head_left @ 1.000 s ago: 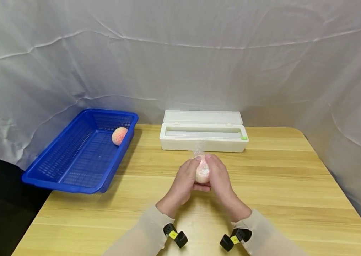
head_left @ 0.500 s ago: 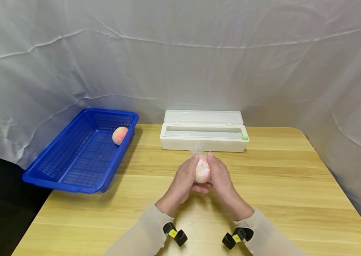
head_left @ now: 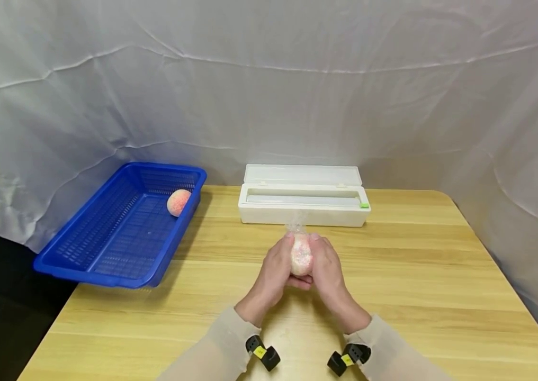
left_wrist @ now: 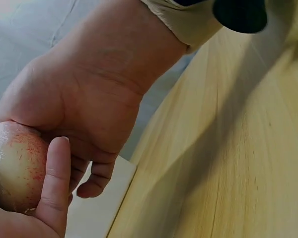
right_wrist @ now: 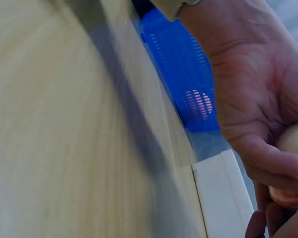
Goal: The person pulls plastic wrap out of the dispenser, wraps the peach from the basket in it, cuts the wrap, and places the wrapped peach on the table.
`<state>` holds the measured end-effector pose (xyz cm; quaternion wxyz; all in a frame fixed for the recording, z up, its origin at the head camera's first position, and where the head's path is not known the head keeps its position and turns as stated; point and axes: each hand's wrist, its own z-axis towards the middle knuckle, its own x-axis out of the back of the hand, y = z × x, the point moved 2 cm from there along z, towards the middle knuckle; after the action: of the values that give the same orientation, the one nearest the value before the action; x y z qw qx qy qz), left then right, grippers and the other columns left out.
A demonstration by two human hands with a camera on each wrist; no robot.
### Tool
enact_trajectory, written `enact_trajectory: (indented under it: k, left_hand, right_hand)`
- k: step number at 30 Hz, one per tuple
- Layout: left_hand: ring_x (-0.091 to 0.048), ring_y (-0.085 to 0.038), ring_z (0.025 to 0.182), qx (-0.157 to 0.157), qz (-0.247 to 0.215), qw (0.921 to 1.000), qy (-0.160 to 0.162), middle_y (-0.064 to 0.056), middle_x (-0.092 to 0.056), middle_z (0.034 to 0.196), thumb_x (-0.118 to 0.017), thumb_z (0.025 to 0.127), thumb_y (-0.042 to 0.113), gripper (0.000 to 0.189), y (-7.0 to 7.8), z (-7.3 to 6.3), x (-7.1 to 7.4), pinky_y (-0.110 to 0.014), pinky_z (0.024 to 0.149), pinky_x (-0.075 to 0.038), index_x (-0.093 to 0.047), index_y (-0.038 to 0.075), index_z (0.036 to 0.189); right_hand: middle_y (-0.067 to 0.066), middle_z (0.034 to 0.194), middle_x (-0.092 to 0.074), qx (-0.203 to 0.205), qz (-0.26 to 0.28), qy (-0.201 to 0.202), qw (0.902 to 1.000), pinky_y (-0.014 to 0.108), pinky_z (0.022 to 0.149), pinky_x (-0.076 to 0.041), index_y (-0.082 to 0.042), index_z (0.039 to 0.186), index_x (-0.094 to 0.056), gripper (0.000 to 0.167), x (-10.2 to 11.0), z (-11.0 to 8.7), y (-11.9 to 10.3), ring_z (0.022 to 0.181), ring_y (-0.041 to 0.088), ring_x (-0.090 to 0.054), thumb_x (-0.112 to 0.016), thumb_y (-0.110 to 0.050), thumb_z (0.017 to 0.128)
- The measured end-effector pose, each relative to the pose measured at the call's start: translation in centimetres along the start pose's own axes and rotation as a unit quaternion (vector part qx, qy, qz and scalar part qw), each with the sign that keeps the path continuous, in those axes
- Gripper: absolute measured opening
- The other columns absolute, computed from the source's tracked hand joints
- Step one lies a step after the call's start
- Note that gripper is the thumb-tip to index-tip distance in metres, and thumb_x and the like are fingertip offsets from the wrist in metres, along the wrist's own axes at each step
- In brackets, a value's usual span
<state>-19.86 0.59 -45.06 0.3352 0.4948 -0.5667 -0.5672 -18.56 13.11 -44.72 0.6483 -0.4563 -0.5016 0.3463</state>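
Observation:
A pale peach with red speckles (head_left: 302, 255), shiny with clear plastic film, sits between my two hands above the table. My left hand (head_left: 272, 269) grips it from the left, and my right hand (head_left: 330, 272) from the right, thumbs on the near side. A crumpled tail of film (head_left: 296, 223) sticks out past the thumbs. In the left wrist view, the peach (left_wrist: 19, 168) shows glossy film over its skin, with a finger of the other hand (left_wrist: 54, 183) lying along it. Curled fingers cover part of the peach (right_wrist: 294, 141) in the right wrist view.
A white cling film box (head_left: 303, 214) with its lid raised stands just beyond the hands, a green slider at its right end. To the left, a blue basket (head_left: 92, 278) holds another peach (head_left: 178, 202). A grey curtain (head_left: 297, 116) hangs behind the wooden table (head_left: 440, 275).
Both hands stay round the peach and shift slightly. The fingers and thumbs have moved a little on it, and the film tail has changed shape. Basket and box have not moved.

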Motion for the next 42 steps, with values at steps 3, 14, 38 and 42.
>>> enact_trajectory:
  k: [3, 14, 38, 42]
  left_hand:
    - [-0.07, -0.02, 0.058, -0.001, 0.002, 1.0, -0.002, -0.013, -0.068, 0.082, -0.036, 0.112, 0.055, 0.063, 0.0, 0.1, 0.1, -0.037, 0.054, -0.063, -0.061, -0.001, 0.126]
    - [-0.077, -0.033, 0.097, 0.008, -0.081, 0.9955, -0.049, -0.03, -0.057, 0.142, -0.029, 0.114, 0.05, 0.06, 0.7, 0.4, 1.5, -0.054, 0.088, -0.062, -0.031, 0.01, 0.159]
    - [-0.068, -0.017, 0.107, 0.019, -0.073, 0.9945, -0.073, -0.018, -0.062, 0.134, -0.067, 0.103, 0.015, 0.053, 0.5, 0.0, 3.7, -0.033, 0.093, -0.061, -0.049, -0.006, 0.148]
    - [-0.064, -0.02, 0.112, 0.007, -0.044, 0.9986, -0.028, -0.018, -0.058, 0.14, -0.074, 0.098, 0.011, 0.057, 0.6, 0.0, 4.4, -0.03, 0.09, -0.059, -0.049, -0.002, 0.147]
  right_hand:
    - [0.013, 0.109, -0.069, 0.028, -0.027, 0.001, 0.9992, 0.04, 0.091, -0.049, -0.004, 0.118, -0.075, 0.044, 0.1, -0.1, -0.1, 0.101, 0.026, -0.061, -0.044, -0.035, 0.111]
    - [0.015, 0.14, -0.064, -0.013, 0.068, -0.069, 0.9952, 0.05, 0.114, -0.043, -0.009, 0.145, -0.061, 0.051, 0.5, 1.4, 1.2, 0.129, 0.03, -0.057, -0.041, -0.044, 0.113]
    - [0.001, 0.098, -0.073, -0.056, 0.203, -0.018, 0.9775, 0.027, 0.076, -0.061, 0.007, 0.123, -0.067, 0.023, 1.3, 2.2, 2.0, 0.084, 0.009, -0.069, -0.057, -0.006, 0.108]
    - [0.001, 0.092, -0.07, -0.029, 0.216, 0.001, 0.9759, 0.026, 0.074, -0.059, 0.009, 0.121, -0.068, 0.029, 2.9, 2.5, 0.8, 0.083, 0.011, -0.067, -0.06, -0.016, 0.109]
